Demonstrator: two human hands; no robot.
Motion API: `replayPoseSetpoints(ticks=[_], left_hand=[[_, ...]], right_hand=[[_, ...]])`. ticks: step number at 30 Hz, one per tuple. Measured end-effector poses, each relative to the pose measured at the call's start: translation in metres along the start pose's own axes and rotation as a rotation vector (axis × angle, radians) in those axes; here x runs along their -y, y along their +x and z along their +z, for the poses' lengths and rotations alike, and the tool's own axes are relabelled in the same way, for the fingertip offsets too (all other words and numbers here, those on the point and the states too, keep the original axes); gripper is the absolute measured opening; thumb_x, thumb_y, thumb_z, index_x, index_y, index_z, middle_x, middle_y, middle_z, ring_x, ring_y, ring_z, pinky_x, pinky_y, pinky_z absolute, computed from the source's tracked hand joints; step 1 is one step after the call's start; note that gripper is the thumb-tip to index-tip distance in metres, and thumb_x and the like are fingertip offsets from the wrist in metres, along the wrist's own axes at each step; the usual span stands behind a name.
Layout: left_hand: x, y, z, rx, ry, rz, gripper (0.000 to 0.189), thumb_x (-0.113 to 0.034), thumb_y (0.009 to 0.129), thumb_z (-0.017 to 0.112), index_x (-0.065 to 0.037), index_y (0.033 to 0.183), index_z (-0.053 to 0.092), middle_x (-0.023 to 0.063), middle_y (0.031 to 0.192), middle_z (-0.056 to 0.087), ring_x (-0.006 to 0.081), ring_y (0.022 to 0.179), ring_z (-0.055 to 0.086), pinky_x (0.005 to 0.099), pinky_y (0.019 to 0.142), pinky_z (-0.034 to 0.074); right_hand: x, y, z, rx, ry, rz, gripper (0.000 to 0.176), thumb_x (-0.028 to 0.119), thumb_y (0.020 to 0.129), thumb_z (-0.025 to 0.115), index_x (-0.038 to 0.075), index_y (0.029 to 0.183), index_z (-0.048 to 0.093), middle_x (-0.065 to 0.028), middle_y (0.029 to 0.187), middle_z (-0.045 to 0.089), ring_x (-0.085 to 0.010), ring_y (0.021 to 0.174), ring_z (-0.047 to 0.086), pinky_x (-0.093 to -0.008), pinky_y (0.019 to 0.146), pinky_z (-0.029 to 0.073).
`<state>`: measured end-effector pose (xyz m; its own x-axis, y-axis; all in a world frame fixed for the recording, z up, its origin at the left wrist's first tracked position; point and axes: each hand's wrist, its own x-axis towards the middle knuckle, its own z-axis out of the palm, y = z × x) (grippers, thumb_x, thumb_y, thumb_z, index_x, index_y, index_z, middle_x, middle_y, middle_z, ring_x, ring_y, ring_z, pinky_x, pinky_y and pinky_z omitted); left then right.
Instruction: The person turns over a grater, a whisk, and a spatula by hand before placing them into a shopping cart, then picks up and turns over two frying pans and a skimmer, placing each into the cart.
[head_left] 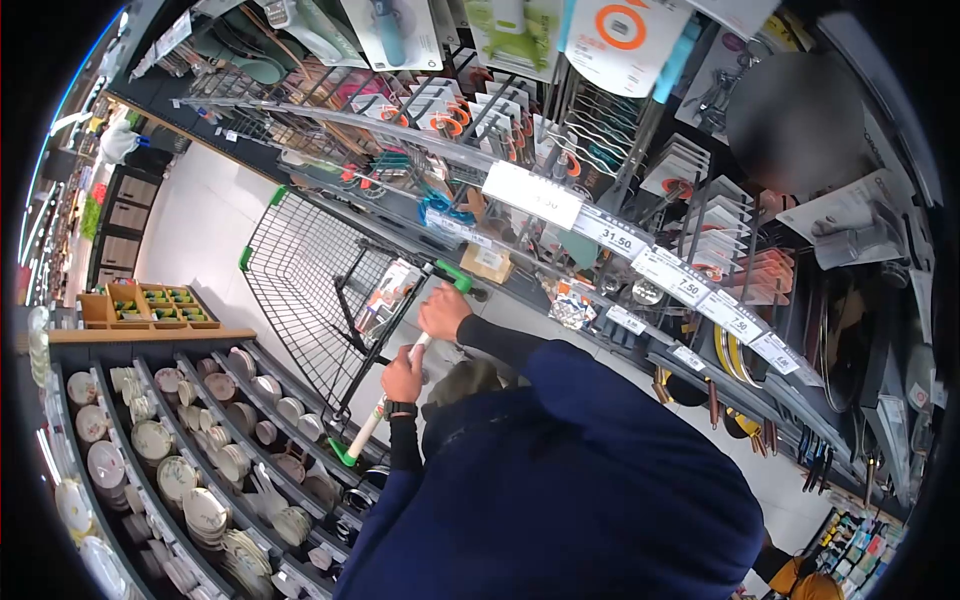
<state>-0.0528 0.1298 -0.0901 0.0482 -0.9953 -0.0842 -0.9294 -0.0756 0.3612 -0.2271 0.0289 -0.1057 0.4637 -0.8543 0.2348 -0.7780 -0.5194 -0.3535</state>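
Observation:
A shopping cart point(310, 290) of dark wire mesh with green corners stands ahead, tilted in the view. Its pale handle bar point(374, 420) runs between green end pieces. My left hand point(403, 376), with a dark watch at the wrist, is closed round the middle of the bar. Nearer the bar's upper right end, my right hand point(444, 311) is also wrapped round it. A packaged item point(390, 293) with a white and red surface shows at the cart's handle end. Navy clothing with dark cuffs covers my arms and body.
Shelves of stacked bowls and plates point(205, 510) line the left. Hanging kitchen utensils and price labels point(610, 234) run along the right, close to my right arm. Pale floor point(205, 205) stretches ahead past a wooden display box point(150, 322). A person point(120, 142) is far off.

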Motion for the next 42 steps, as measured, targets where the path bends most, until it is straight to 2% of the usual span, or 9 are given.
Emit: replayPoseSetpoints(ticks=[2,5,10,12,22,26,31,34,42], left_hand=[[-0.015,-0.011,0.005,0.014,-0.057,-0.05,0.044,-0.053,0.096,0.054,-0.013,0.101,0.07,0.0157,0.069,0.067,0.0384,0.067,0.067,0.0497,0.06,0.05],[-0.036,-0.025,0.012,0.022,-0.046,-0.052,0.044,-0.052,0.096,0.054,-0.011,0.097,0.071,0.0085,0.062,0.067,0.032,0.06,0.067,0.0435,0.056,0.049],[-0.049,-0.046,0.029,0.079,-0.164,-0.087,0.05,-0.055,0.095,0.054,-0.009,0.095,0.072,0.0076,0.062,0.067,0.0282,0.061,0.068,0.0405,0.057,0.049],[-0.061,-0.052,0.025,0.166,-0.232,-0.119,0.052,-0.058,0.092,0.056,-0.009,0.099,0.072,0.0168,0.068,0.067,0.0387,0.071,0.068,0.0475,0.064,0.052],[-0.094,-0.066,0.02,0.215,-0.202,0.15,0.054,-0.044,0.081,0.074,-0.011,0.122,0.061,0.0144,0.092,0.071,0.0331,0.08,0.07,0.0431,0.068,0.055],[-0.103,-0.063,0.024,0.201,-0.248,0.328,0.06,-0.034,0.08,0.075,-0.014,0.132,0.052,0.0099,0.102,0.068,0.0308,0.088,0.068,0.0422,0.073,0.055],[-0.116,-0.053,0.016,0.21,-0.339,0.397,0.059,-0.033,0.082,0.073,-0.014,0.134,0.052,0.0078,0.108,0.065,0.0287,0.091,0.066,0.0409,0.076,0.055],[-0.116,-0.059,0.018,0.224,-0.381,0.413,0.055,-0.03,0.083,0.072,-0.014,0.133,0.054,0.0084,0.11,0.064,0.0291,0.096,0.064,0.0405,0.08,0.054],[-0.108,-0.055,0.043,0.262,-0.722,0.4,0.047,-0.016,0.08,0.078,-0.008,0.123,0.062,0.0113,0.107,0.066,0.026,0.094,0.065,0.0366,0.078,0.054]], right_hand=[[-0.008,-0.017,-0.014,0.049,-0.003,0.001,0.026,0.029,0.085,0.057,0.01,0.071,0.067,-0.0056,0.068,0.064,-0.0245,0.076,0.062,-0.0398,0.081,0.041],[-0.021,-0.046,-0.035,-0.432,0.518,-0.047,0.006,0.011,0.078,0.066,0.011,0.083,0.063,-0.0054,0.085,0.063,-0.0274,0.092,0.059,-0.0408,0.086,0.042],[-0.095,-0.137,-0.095,-0.904,0.405,0.694,0.014,0.003,0.079,0.063,0.006,0.093,0.06,-0.0118,0.092,0.059,-0.0326,0.093,0.055,-0.0433,0.087,0.042],[-0.137,-0.168,-0.101,-0.909,0.34,0.838,0.015,0.011,0.086,0.066,0.003,0.098,0.062,-0.0126,0.094,0.062,-0.0293,0.096,0.058,-0.0404,0.087,0.046],[-0.186,-0.146,-0.133,-0.822,0.204,0.881,0.062,0.04,0.084,0.075,-0.011,0.115,0.06,-0.0293,0.115,0.064,-0.0442,0.107,0.059,-0.0478,0.097,0.043],[-0.209,-0.134,-0.106,-0.782,0.173,0.994,0.048,0.034,0.083,0.078,-0.005,0.108,0.066,-0.0213,0.108,0.068,-0.0356,0.102,0.062,-0.0431,0.091,0.047],[-0.198,-0.132,-0.106,-0.868,0.205,0.781,0.038,0.026,0.089,0.071,-0.005,0.109,0.061,-0.0161,0.096,0.067,-0.0285,0.094,0.063,-0.0411,0.085,0.048],[-0.186,-0.136,-0.111,-0.868,0.351,0.756,0.038,0.024,0.092,0.064,-0.005,0.116,0.063,-0.0245,0.108,0.067,-0.0399,0.103,0.062,-0.0436,0.093,0.046],[-0.129,-0.168,-0.138,-0.753,0.811,0.721,0.019,0.003,0.09,0.049,0.0,0.093,0.067,-0.0054,0.072,0.065,-0.0125,0.07,0.062,-0.0287,0.069,0.048]])
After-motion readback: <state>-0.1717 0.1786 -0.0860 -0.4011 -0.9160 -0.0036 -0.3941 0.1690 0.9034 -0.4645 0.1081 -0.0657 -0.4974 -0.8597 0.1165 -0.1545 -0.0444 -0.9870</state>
